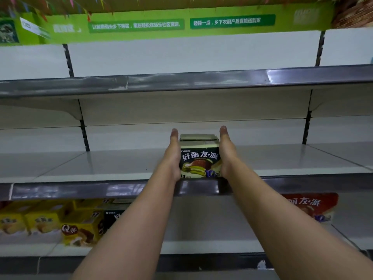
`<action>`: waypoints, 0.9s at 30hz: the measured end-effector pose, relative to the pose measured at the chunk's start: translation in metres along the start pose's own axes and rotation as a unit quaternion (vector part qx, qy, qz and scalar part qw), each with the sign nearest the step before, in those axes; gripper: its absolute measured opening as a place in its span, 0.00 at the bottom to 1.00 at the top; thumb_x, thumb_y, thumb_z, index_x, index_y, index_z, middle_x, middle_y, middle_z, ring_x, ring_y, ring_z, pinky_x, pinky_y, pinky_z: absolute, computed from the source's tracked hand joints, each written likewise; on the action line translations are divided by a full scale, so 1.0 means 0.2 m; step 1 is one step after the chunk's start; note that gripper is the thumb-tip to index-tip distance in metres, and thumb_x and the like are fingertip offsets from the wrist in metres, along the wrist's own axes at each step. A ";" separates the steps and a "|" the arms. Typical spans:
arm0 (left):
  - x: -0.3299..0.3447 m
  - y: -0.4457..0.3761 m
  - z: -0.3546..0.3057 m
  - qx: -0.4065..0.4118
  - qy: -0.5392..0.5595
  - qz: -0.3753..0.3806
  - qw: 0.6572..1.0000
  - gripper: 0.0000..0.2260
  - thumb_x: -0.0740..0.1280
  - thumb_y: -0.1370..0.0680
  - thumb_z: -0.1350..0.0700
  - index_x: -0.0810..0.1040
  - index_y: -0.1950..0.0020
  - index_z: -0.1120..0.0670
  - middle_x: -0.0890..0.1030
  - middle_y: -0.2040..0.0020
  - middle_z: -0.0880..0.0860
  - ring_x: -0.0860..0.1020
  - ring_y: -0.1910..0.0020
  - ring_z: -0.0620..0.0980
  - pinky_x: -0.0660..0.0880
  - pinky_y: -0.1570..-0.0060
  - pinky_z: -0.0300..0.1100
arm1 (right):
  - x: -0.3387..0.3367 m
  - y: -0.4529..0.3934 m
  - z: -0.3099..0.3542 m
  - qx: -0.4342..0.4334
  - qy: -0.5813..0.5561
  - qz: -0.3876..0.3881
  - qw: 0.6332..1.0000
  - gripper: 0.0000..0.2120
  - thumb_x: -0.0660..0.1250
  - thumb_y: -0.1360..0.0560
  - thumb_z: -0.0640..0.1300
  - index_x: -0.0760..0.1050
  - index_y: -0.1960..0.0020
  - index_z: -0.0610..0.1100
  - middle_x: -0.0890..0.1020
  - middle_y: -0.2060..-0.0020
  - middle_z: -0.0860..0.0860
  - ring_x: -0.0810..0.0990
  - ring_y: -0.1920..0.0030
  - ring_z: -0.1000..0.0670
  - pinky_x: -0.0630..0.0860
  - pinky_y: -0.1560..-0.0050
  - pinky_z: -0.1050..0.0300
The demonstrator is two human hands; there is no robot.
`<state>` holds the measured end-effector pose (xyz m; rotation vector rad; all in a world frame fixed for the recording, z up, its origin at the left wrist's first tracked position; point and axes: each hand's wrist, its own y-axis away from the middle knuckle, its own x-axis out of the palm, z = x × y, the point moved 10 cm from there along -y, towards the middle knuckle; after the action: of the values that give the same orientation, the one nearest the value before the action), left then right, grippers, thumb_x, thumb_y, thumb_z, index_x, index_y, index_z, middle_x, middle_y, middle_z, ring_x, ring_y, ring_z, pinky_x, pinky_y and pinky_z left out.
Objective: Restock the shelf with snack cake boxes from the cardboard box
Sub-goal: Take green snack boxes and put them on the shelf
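A cream and dark green snack cake box (199,158) with a banana picture stands on the middle shelf (80,168), close to its front edge. My left hand (174,152) lies flat against the box's left side with the fingers straight. My right hand (226,150) presses the right side the same way. More box tops show behind the front box. The cardboard box is out of view.
The top shelf (181,81) hangs above my hands. On the lower shelf sit yellow snack boxes (80,227) at the left, a dark box (114,219) beside my left forearm, and a red snack cake box (310,207) at the right.
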<state>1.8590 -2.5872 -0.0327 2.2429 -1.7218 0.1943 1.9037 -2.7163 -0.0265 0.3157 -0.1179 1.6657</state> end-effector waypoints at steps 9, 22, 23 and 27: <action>0.12 0.23 -0.15 0.112 0.007 -0.015 0.994 0.23 0.60 0.23 0.41 0.78 0.39 0.57 0.83 0.47 0.62 0.82 0.52 0.61 0.79 0.58 0.50 | -0.04 0.24 0.17 -0.067 -0.052 -0.008 0.996 0.34 0.56 0.26 0.69 0.69 0.31 0.44 0.77 0.38 0.43 0.77 0.40 0.40 0.73 0.38 0.38; 0.31 0.87 0.18 0.219 0.039 -0.060 0.973 0.10 0.61 0.22 0.58 0.79 0.45 0.58 0.84 0.50 0.59 0.83 0.51 0.59 0.80 0.54 0.55 | -0.48 0.76 0.04 -0.145 -0.077 0.030 0.986 0.23 0.52 0.20 0.58 0.77 0.46 0.42 0.84 0.51 0.42 0.83 0.54 0.42 0.80 0.56 0.50; 0.32 0.91 0.23 0.231 0.033 -0.062 0.970 0.10 0.61 0.22 0.59 0.79 0.45 0.57 0.84 0.51 0.58 0.83 0.52 0.58 0.80 0.55 0.52 | -0.52 0.78 0.00 -0.153 -0.082 0.032 0.984 0.21 0.52 0.20 0.55 0.76 0.45 0.40 0.83 0.53 0.42 0.83 0.55 0.42 0.79 0.59 0.52; 0.30 1.00 0.43 0.263 0.027 -0.071 0.962 0.12 0.61 0.22 0.60 0.80 0.43 0.56 0.84 0.51 0.56 0.83 0.52 0.55 0.80 0.55 0.49 | -0.69 0.88 -0.21 -0.166 -0.101 0.003 0.981 0.16 0.57 0.28 0.49 0.73 0.47 0.41 0.79 0.55 0.42 0.79 0.57 0.43 0.74 0.59 0.51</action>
<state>1.6756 -2.7158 -0.0657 2.6830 -1.6089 0.7514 1.7366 -2.8583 -0.0849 0.2294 -0.5425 1.5852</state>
